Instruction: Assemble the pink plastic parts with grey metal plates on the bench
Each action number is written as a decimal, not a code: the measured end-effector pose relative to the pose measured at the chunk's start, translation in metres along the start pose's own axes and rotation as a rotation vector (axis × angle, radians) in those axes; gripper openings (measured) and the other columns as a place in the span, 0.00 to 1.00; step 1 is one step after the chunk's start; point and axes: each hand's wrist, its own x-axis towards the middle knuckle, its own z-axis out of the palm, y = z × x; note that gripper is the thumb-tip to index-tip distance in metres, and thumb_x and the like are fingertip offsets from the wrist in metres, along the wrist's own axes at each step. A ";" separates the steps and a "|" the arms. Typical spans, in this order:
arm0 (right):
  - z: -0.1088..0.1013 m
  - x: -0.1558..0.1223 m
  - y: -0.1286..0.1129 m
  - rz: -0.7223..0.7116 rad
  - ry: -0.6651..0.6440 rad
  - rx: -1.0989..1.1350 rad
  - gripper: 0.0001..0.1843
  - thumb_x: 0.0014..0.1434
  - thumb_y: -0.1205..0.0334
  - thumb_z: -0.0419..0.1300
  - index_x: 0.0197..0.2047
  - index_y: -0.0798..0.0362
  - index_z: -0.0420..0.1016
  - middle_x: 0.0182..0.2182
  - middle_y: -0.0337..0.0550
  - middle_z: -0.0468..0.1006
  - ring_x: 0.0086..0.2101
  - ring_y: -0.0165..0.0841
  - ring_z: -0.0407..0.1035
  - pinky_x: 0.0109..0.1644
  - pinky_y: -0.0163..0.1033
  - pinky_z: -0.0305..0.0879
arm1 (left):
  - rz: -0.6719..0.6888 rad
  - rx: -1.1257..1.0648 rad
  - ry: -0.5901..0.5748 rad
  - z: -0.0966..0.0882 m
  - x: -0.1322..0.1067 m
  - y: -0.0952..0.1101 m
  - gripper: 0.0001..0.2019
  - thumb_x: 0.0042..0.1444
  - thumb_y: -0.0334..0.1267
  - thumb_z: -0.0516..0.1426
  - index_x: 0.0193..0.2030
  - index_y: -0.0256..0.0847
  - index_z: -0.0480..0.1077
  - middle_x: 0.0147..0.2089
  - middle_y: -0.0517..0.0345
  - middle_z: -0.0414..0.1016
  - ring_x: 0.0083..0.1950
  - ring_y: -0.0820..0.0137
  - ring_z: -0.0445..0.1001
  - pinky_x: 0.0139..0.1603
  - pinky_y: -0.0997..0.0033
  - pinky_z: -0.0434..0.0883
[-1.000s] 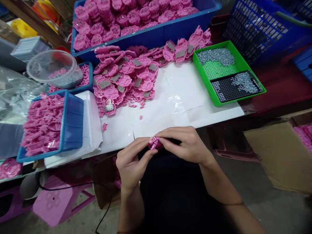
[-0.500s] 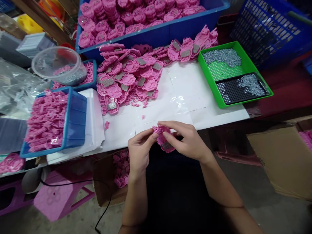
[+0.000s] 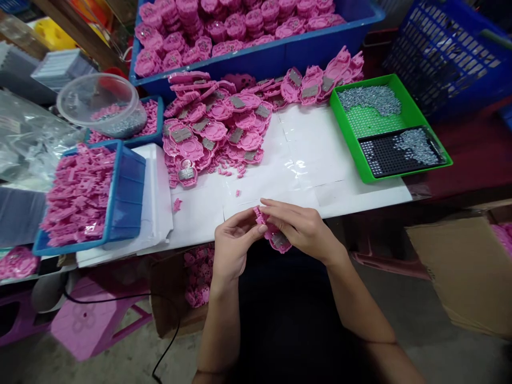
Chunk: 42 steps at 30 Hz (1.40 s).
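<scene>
My two hands meet at the near edge of the white table top (image 3: pixel 304 154). My right hand (image 3: pixel 302 229) grips a pink plastic shell (image 3: pixel 279 241) with a grey metal plate on it. My left hand (image 3: pixel 234 245) pinches a small pink piece against the shell's left end. A heap of the same pink shells with metal plates (image 3: pixel 218 128) lies on the table just beyond my hands.
A blue bin of small pink parts (image 3: pixel 126 194) stands at the left, a clear bowl (image 3: pixel 102 104) behind it. A large blue crate of pink shells (image 3: pixel 280 53) spans the back. A green tray of screws (image 3: pixel 348 141) sits right. A cardboard box (image 3: pixel 468 266) stands on the floor.
The shell has been turned so its metal plate shows, and both hands have stayed pressed on it at the table edge. The view has shifted slightly.
</scene>
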 end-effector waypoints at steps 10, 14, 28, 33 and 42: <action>0.005 0.007 -0.001 0.040 0.078 0.120 0.17 0.70 0.67 0.57 0.60 0.50 0.76 0.60 0.49 0.78 0.59 0.39 0.74 0.64 0.48 0.73 | -0.042 -0.015 -0.007 -0.003 -0.001 0.002 0.19 0.41 0.33 0.75 0.43 0.42 0.83 0.43 0.53 0.86 0.41 0.68 0.84 0.42 0.73 0.81; 0.006 0.006 -0.002 -0.018 0.074 0.006 0.18 0.71 0.69 0.55 0.62 0.52 0.73 0.61 0.51 0.77 0.60 0.38 0.73 0.65 0.47 0.73 | -0.053 -0.013 0.005 -0.003 -0.001 0.003 0.18 0.42 0.34 0.75 0.42 0.42 0.83 0.42 0.53 0.86 0.38 0.71 0.83 0.39 0.75 0.81; 0.018 0.000 -0.012 -0.174 0.098 -0.482 0.26 0.68 0.75 0.55 0.68 0.60 0.64 0.60 0.61 0.76 0.61 0.44 0.72 0.65 0.49 0.75 | 0.106 0.121 0.100 0.000 -0.007 0.002 0.14 0.50 0.40 0.72 0.44 0.42 0.83 0.44 0.53 0.86 0.43 0.68 0.84 0.48 0.69 0.80; 0.030 -0.001 -0.009 -0.229 0.207 -0.464 0.29 0.66 0.77 0.59 0.69 0.62 0.62 0.60 0.64 0.76 0.61 0.44 0.72 0.63 0.47 0.77 | 0.263 0.229 0.148 0.001 -0.009 0.004 0.09 0.53 0.39 0.70 0.40 0.42 0.84 0.41 0.55 0.86 0.41 0.68 0.83 0.45 0.70 0.80; 0.038 0.004 -0.019 -0.082 0.323 -0.002 0.22 0.66 0.73 0.60 0.61 0.51 0.74 0.55 0.52 0.81 0.54 0.40 0.77 0.59 0.48 0.78 | 0.639 0.480 0.192 0.005 -0.019 0.003 0.08 0.60 0.31 0.64 0.44 0.45 0.82 0.42 0.58 0.84 0.43 0.68 0.82 0.47 0.67 0.80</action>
